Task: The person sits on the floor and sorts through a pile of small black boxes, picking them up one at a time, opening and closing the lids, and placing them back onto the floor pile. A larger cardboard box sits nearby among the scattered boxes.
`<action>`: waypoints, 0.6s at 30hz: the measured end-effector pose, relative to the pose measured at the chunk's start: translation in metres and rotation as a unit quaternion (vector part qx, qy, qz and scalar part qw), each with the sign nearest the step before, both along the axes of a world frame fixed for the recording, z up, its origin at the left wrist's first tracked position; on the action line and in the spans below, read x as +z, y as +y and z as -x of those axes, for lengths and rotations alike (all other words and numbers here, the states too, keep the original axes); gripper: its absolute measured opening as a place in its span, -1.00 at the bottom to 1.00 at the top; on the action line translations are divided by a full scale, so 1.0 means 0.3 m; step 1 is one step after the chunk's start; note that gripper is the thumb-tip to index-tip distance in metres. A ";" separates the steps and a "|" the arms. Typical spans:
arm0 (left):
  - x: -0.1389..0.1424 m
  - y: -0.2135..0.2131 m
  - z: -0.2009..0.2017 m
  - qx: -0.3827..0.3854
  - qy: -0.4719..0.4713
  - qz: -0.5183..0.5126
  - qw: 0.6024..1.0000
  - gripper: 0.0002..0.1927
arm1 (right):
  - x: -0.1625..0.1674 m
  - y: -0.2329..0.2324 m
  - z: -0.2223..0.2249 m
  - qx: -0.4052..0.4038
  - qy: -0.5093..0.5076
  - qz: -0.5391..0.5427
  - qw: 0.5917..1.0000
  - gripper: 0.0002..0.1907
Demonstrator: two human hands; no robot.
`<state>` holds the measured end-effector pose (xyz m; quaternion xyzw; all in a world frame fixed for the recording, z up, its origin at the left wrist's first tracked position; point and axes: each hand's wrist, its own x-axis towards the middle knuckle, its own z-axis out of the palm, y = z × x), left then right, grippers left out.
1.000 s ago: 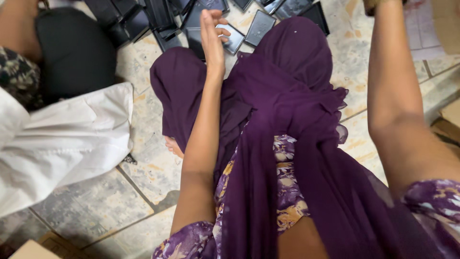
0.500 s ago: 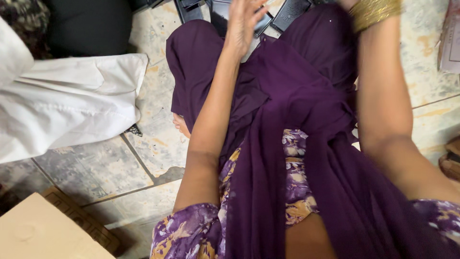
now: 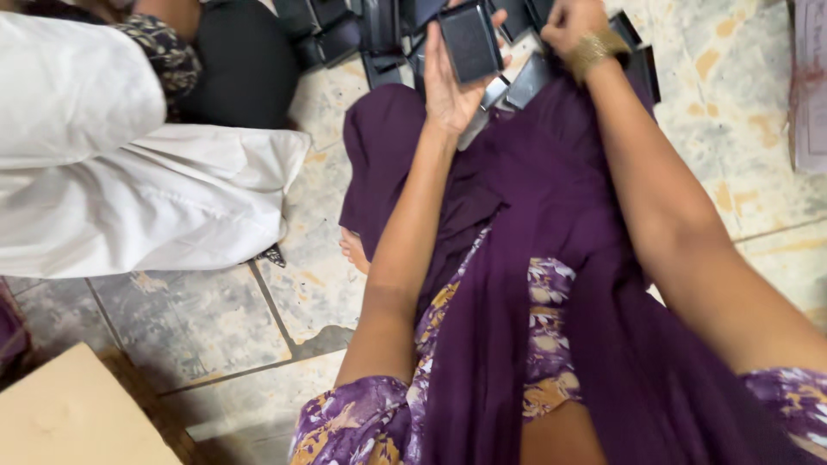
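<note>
Head-camera view of a seated person working on a tiled floor (image 3: 198, 323), both arms stretched forward over purple clothing (image 3: 551, 215). Left hand (image 3: 452, 82) is raised with its palm turned up and its fingers curled around a small black rectangular case (image 3: 471, 39), which rests against the palm and stands nearly upright, its long axis running roughly along the fingers and away from the body. Right hand (image 3: 573, 21), wearing a gold bangle (image 3: 594, 53) at the wrist, sits just to the right of the case and slightly beyond it; its fingers are bent, but whether they grip anything cannot be told, as they reach the top edge of the view. Further black cases (image 3: 345, 30) lie scattered on the floor directly ahead of both hands, touching or overlapping one another. The held case therefore lies between the two hands, in the left and within close reach of the right. A neighbour's white garment (image 3: 129, 189) occupies the left side, a cardboard box (image 3: 69, 413) the lower-left corner.
</note>
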<state>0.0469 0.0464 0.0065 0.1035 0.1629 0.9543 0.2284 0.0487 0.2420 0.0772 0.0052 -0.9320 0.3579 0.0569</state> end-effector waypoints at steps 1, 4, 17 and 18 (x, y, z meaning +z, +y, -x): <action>0.003 -0.003 0.003 -0.007 0.012 -0.047 0.999 -0.42 | 0.016 0.004 -0.020 -0.022 0.006 0.167 0.986 -0.87; -0.022 -0.018 0.013 0.025 -0.009 0.000 1.000 -0.41 | 0.046 0.038 -0.105 -0.002 -0.012 0.438 0.899 -0.85; -0.060 -0.021 0.020 0.051 -0.078 0.100 0.991 -0.42 | -0.051 -0.081 -0.007 -0.064 -0.040 -0.156 0.985 -0.57; -0.063 -0.027 0.025 0.057 -0.081 0.094 0.991 -0.42 | -0.051 -0.090 0.002 -0.068 -0.033 -0.172 0.982 -0.63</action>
